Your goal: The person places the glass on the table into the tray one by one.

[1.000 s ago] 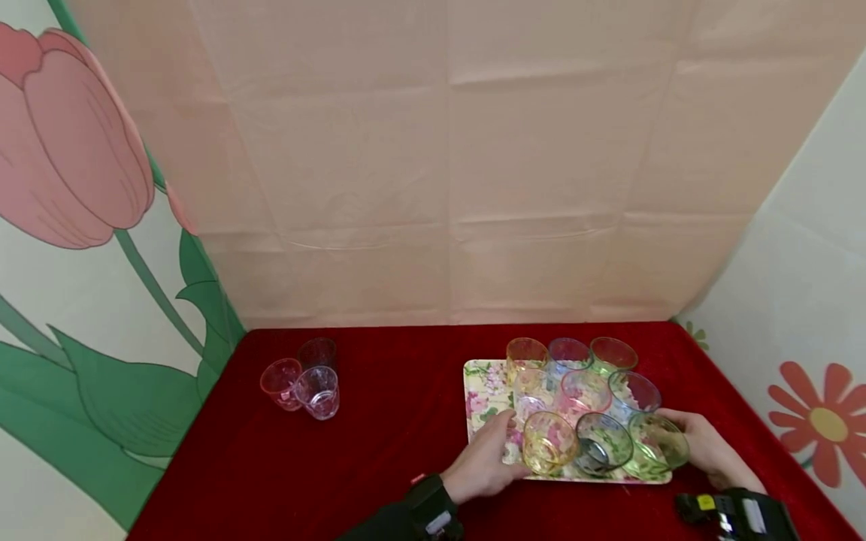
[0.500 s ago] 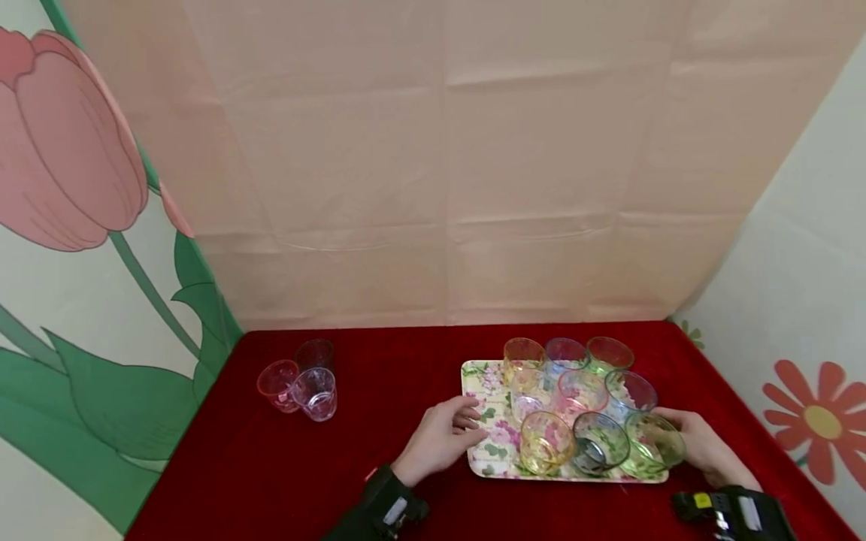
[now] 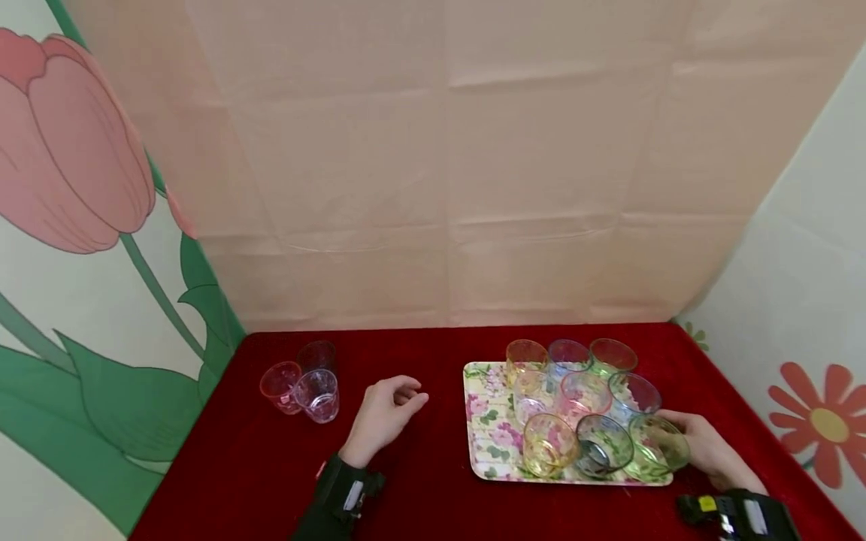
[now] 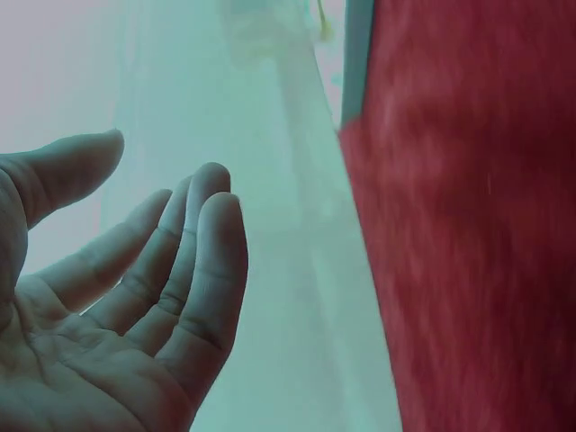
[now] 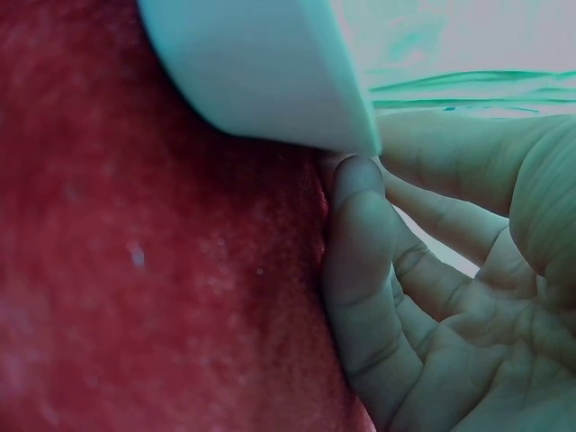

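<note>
A flowered tray lies at the right of the red-covered table, bearing several coloured glasses, among them a yellow one, a dark one and a green one. My right hand holds the tray's right edge near the green glass. In the right wrist view, its thumb and fingers meet at the tray's pale rim. Over the table left of the tray, my left hand hangs with loosely bent fingers, holding nothing; the left wrist view shows its bare palm.
Three glasses stand together on the left of the table: a pinkish-red one, a dark one and a clear, purplish one. A beige wall closes off the back, with a flower-patterned wall on the right.
My left hand has let go of the tray's left side and moved left, to between the tray and the three glasses. The right hand stays at the tray's right edge.
</note>
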Demonstrator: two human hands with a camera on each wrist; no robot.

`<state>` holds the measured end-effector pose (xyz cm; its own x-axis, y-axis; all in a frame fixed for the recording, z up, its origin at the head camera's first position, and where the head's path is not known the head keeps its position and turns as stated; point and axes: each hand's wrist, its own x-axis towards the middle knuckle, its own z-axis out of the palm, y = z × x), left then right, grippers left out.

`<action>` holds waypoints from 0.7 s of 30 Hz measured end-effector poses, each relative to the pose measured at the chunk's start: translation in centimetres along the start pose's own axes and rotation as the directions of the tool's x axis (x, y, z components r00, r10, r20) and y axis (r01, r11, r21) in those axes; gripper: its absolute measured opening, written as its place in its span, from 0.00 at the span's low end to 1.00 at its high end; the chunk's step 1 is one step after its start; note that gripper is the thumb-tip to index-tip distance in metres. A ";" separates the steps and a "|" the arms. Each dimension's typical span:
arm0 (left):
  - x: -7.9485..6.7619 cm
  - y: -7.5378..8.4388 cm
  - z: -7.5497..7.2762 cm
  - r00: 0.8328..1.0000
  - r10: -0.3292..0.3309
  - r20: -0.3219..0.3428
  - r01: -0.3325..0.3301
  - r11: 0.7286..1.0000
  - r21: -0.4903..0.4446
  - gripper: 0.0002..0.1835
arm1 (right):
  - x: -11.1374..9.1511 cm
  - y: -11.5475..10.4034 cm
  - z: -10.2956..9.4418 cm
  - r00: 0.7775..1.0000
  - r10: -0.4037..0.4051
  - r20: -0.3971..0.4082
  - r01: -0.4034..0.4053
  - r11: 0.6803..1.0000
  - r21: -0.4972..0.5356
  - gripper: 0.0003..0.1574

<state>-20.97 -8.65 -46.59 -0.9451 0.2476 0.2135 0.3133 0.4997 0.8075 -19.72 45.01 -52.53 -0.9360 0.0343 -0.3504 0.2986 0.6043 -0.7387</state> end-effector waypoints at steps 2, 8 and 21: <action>-0.1 -0.3 -0.8 0.999 0.005 -0.043 -0.003 0.999 0.051 0.12 | 0.0 0.0 0.0 1.000 0.005 -0.001 -0.005 1.000 0.000 0.42; -0.2 -1.1 -3.3 0.986 0.013 -0.164 0.018 0.983 0.183 0.10 | 0.0 0.0 0.1 1.000 -0.003 -0.006 0.003 1.000 -0.026 0.41; -1.0 -3.2 -8.3 0.960 -0.048 -0.275 0.160 0.901 0.403 0.21 | 0.0 0.6 0.0 0.999 -0.033 -0.031 0.032 0.999 -0.036 0.39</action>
<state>-21.80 -17.41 -44.81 -0.9482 -0.0144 0.3173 0.1684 0.8243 0.5405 -19.52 45.39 -52.96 -0.9507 0.0387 -0.3077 0.2615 0.6334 -0.7283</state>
